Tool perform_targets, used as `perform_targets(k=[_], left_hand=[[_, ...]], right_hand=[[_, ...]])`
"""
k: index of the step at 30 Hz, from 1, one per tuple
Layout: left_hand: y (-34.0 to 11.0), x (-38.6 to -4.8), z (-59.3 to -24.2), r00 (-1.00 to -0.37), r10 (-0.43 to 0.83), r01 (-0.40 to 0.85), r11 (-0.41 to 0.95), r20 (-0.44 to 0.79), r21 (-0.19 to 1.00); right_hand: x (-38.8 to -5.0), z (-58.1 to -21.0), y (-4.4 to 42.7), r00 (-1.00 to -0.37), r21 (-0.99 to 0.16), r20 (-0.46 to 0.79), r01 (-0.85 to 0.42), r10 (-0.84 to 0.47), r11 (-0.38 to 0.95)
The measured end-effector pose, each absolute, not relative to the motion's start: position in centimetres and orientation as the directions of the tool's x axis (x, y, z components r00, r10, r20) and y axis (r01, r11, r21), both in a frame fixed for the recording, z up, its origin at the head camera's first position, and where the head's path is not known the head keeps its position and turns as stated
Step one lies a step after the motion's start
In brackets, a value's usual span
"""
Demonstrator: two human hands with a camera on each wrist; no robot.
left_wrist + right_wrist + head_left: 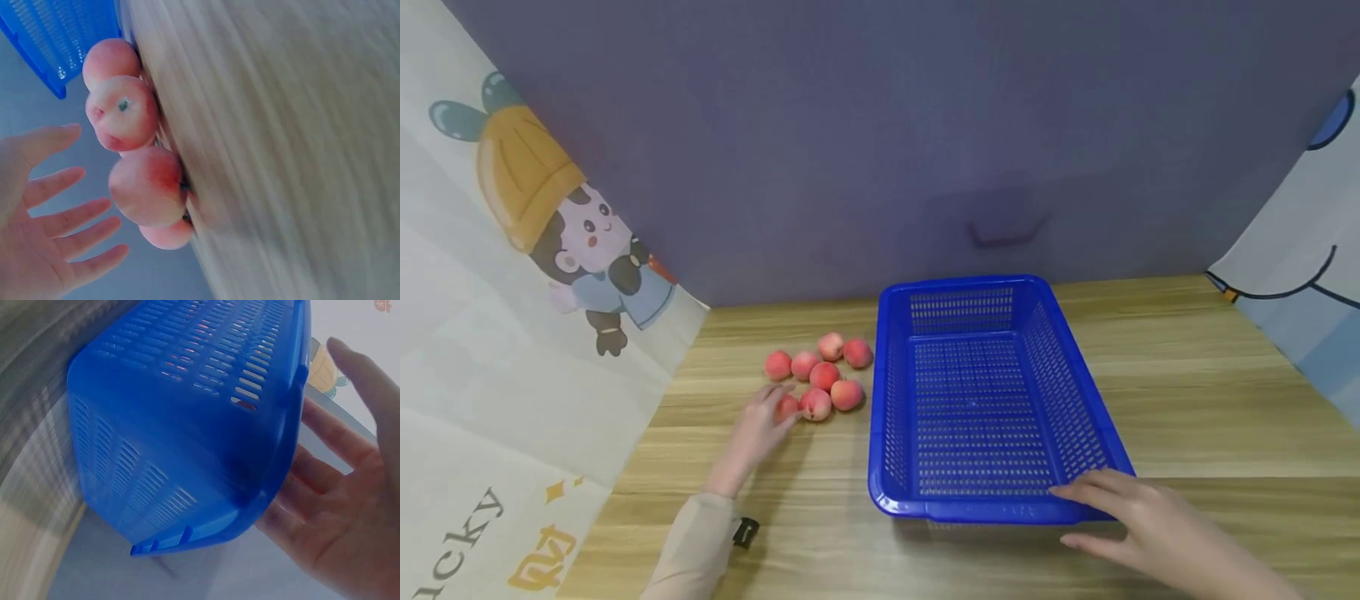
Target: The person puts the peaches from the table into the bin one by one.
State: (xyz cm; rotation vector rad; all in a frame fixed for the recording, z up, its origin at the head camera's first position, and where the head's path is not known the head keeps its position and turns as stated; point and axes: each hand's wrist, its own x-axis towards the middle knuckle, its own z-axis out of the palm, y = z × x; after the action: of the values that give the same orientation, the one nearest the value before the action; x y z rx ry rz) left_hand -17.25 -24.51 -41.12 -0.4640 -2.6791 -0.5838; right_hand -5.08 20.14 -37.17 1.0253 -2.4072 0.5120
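Observation:
Several pinkish-red peaches point(824, 376) lie grouped on the table, left of a blue plastic basket point(992, 510). My left hand point(760, 429) reaches to the nearest-left peach point(787, 407), partly covering it in the head view. In the left wrist view its fingers point(75, 219) are spread and fairly straight, with a gap before the peaches point(150, 186). At the basket's near right corner is my right hand point(1138, 517), fingers extended over the rim and thumb held apart. The right wrist view shows some fingertips hidden behind the basket rim point(294, 425).
The wooden tabletop point(1187, 400) reaches back to a dark grey-blue panel point(850, 167). A white sheet with cartoon prints point(467, 292) borders the left side, and another printed sheet point(1300, 267) the right. Inside the basket only its slotted floor point(973, 408) shows.

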Motion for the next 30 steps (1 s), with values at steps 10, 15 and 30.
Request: perform_targets(k=[10,15,30], left_hand=[[-25.4,-18.0,-41.5,-0.931,0.234,0.332,0.864,0.281,0.379],[-25.6,-18.6,-41.8,-0.936,0.241,0.329,0.86,0.257,0.391],[-25.8,-19.4,-42.6,-0.912,0.277,0.377,0.856,0.302,0.354]], right_hand=[[-5.3,-37.6,20.3,-0.635,-0.166,0.498,-0.738,-0.59,0.654],[-5.6,-37.4,20.3,-0.627,-0.155,0.493,-0.746,-0.603,0.648],[-6.4,-36.4,19.9,-0.701,-0.208,0.272,-0.712,-0.659,0.671]])
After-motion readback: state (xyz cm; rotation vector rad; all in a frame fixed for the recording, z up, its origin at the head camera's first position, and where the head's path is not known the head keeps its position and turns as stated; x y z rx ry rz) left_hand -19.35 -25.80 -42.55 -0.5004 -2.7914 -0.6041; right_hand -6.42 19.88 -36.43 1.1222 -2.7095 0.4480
